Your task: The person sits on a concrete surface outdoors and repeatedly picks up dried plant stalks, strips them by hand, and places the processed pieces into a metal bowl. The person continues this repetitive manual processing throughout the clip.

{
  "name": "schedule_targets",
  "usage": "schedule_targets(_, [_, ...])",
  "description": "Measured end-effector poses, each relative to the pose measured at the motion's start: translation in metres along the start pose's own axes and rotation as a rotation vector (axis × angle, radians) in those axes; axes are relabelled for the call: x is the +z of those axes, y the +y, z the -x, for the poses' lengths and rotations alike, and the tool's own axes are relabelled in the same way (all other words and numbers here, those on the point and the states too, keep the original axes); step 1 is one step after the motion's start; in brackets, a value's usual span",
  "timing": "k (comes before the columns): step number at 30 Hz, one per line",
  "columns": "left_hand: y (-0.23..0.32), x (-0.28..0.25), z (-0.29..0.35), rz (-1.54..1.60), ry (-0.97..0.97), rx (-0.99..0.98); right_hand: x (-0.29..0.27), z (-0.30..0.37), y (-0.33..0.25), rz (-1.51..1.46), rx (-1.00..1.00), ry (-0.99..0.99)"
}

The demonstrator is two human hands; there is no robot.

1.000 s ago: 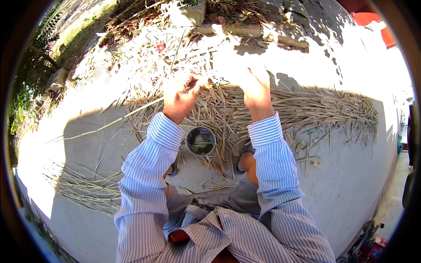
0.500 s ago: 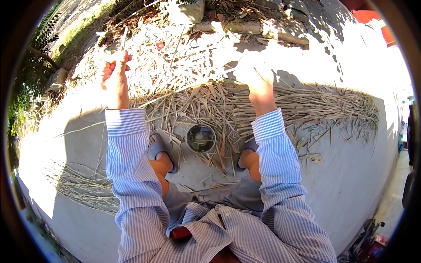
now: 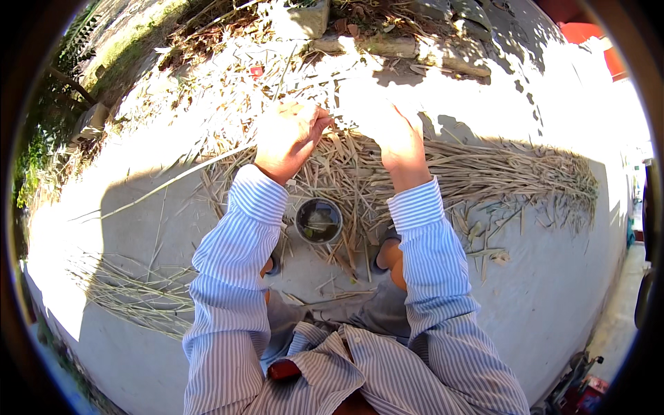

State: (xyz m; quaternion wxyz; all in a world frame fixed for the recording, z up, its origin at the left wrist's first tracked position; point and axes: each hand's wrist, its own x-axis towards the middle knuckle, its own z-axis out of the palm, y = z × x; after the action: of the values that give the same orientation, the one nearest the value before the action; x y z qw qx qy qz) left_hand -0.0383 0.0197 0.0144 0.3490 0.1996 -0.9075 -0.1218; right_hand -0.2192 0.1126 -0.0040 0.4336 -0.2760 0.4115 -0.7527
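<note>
Big dried-stalk bundle [image 3: 519, 171] spread off to right, smaller thin-stalk pile [image 3: 142, 297] lower left. Single long pale stalk [image 3: 207, 165] slants out leftward from left hand [image 3: 290, 135]. Looks like two-handed work on that one stalk; next bit probably calls for steady pinch. Left grip: thumb and fingers together, seemingly on stalk. Right hand [image 3: 401, 144]: glared out, can't tell.

Floor [image 3: 532, 277]: pale grey, smooth. Direct sunlight overexposes its far part; shade [image 3: 145, 232] covers the near part. Blocks [image 3: 302, 21] line the far edge — grass [image 3: 142, 38] lies beyond the far left corner, foliage [image 3: 31, 166] outside the left edge.
</note>
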Motion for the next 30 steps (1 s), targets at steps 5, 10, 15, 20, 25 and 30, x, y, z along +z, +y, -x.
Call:
schedule_targets(5, [-0.002,-0.002,0.0,-0.16,0.034,0.09,-0.007,0.001,-0.013,-0.099,0.1,0.049])
schedule_targets(10, [0.011,0.012,0.002,-0.283,0.1,0.176,0.006,0.011,-0.003,-0.076,0.206,0.083])
schedule_targets(15, [0.033,0.005,-0.015,-0.098,0.338,0.291,-0.007,0.008,-0.004,-0.067,0.216,0.156])
schedule_targets(20, [0.011,-0.024,-0.014,0.66,0.534,-0.433,-0.022,-0.001,-0.006,0.023,-0.048,0.076])
schedule_targets(25, [-0.049,-0.05,0.009,-0.517,0.224,-0.234,-0.011,-0.002,-0.012,0.049,-0.055,0.148])
schedule_targets(30, [-0.024,-0.013,0.015,0.235,-0.041,-0.115,-0.004,-0.009,0.004,-0.02,-0.092,0.109])
